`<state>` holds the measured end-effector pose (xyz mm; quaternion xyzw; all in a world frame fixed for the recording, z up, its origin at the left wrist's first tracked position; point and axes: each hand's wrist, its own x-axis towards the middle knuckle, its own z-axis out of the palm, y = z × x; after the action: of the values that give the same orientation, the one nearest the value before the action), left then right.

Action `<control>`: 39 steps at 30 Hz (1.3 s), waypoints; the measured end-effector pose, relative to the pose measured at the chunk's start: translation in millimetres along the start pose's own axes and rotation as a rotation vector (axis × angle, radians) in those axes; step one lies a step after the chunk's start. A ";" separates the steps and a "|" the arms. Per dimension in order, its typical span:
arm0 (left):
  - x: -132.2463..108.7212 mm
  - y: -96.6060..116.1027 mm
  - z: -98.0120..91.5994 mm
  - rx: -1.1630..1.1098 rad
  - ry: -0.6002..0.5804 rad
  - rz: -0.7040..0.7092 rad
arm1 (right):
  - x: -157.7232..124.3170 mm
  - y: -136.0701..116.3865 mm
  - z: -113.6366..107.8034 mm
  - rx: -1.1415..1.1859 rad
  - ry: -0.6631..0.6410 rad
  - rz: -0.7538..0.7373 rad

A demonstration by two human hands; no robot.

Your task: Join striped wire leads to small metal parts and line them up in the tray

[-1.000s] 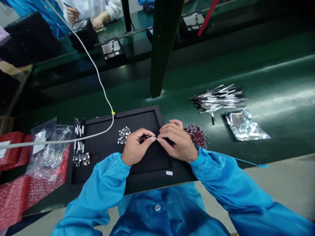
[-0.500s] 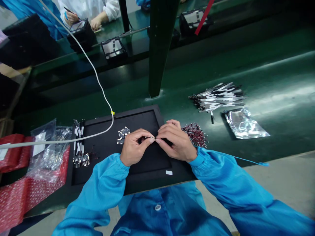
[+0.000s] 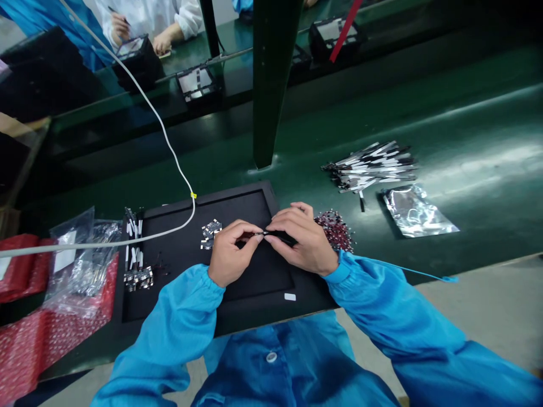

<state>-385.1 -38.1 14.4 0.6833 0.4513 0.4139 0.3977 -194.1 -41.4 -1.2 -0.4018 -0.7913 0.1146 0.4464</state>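
Note:
My left hand [image 3: 229,257] and my right hand [image 3: 299,237] meet over a black tray [image 3: 178,257] in front of me. Both pinch a small thin dark part [image 3: 262,233] between thumb and fingertips; its details are too small to make out. A little cluster of black-and-white parts [image 3: 210,234] lies on the tray just left of my left hand. A heap of small red-and-dark parts [image 3: 337,229] sits on the green belt right behind my right hand.
Silver-and-black strips [image 3: 373,168] and a foil bag [image 3: 413,212] lie at the right. Plastic bags [image 3: 80,260] on red bubble wrap [image 3: 29,333] lie at the left, under a white cable [image 3: 169,144]. A green post [image 3: 271,79] stands behind. Another person's hands [image 3: 159,40] work across the belt.
My hands stay pinched together over the tray; the fingertips have shifted slightly on the small part. The view has drifted a little.

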 end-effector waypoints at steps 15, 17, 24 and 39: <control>-0.1 -0.7 -0.9 0.114 -0.026 0.123 | -0.5 4.9 -1.0 0.035 -0.070 -0.026; -0.2 -0.7 -1.2 0.117 -0.030 0.135 | -0.6 5.0 -0.2 0.027 -0.081 -0.021; -0.6 -2.0 -5.9 0.175 0.006 0.013 | 7.4 -0.9 -17.1 -0.046 0.013 -0.067; 8.5 -6.4 -10.8 -0.514 0.084 -0.377 | -63.1 45.6 -83.5 -0.334 -0.263 0.277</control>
<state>-394.8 -26.5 14.0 0.4473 0.4666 0.4612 0.6079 -85.4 -73.1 -16.6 -0.5563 -0.7879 0.0938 0.2469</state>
